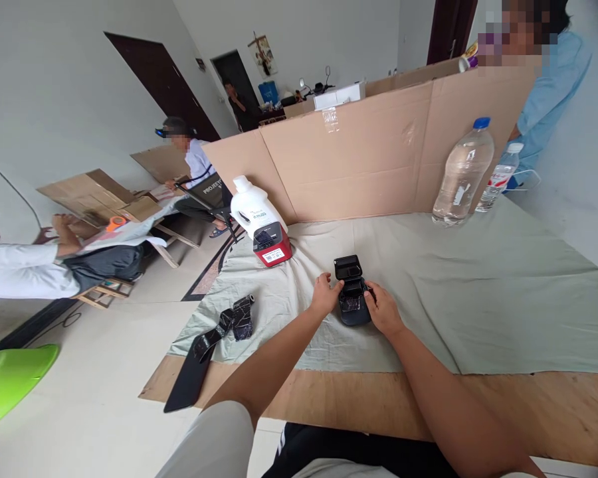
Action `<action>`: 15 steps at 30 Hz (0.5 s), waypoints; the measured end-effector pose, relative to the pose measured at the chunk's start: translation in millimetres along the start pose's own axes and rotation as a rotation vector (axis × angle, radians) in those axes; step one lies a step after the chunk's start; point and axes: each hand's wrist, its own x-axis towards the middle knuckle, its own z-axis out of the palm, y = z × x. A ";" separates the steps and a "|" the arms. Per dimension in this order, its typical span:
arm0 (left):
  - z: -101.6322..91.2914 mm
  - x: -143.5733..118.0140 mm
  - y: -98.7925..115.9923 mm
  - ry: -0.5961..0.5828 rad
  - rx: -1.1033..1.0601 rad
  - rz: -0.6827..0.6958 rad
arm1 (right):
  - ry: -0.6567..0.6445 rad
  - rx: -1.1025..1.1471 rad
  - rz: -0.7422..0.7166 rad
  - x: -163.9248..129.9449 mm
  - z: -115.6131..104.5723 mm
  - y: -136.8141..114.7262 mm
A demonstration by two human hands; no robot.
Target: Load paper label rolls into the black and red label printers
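A small black device (355, 312) with its hinged lid raised rests on the cloth-covered table in front of me. Inside its open compartment is a dark piece with fine pale lines. My left hand (325, 296) grips the device's left edge, the thumb against the side near the hinge. On the opposite side, my right hand (383, 308) holds the right edge with thumb and fingers. A roll of black marbled strip (243, 317) lies to the left, its loose end trailing over a flat black object (192, 375) at the table's front edge.
A white jug (253, 202) stands behind a red-and-black box (273, 247). Two water bottles, one large (463, 176) and one small (499, 179), stand at the back right. A cardboard partition (349, 156) closes the far side. Other people sit beyond the table.
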 end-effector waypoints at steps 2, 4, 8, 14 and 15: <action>10.3 -0.1 -7.1 -0.089 -0.185 -0.074 | -0.012 -0.005 0.012 -1.4 0.9 -2.2; 19.8 -1.7 -9.8 -0.132 -0.285 -0.015 | 0.014 -0.007 0.026 -3.1 1.1 -5.1; 31.9 -5.2 -6.7 -0.069 -0.237 0.132 | 0.154 0.014 0.064 -4.8 -1.5 -10.6; 40.7 -5.6 -6.8 -0.043 -0.114 0.122 | 0.171 -0.039 0.079 -1.5 -9.3 -13.9; 42.2 -6.3 -8.6 -0.040 -0.128 0.119 | 0.178 -0.062 0.025 -1.5 -10.4 -15.1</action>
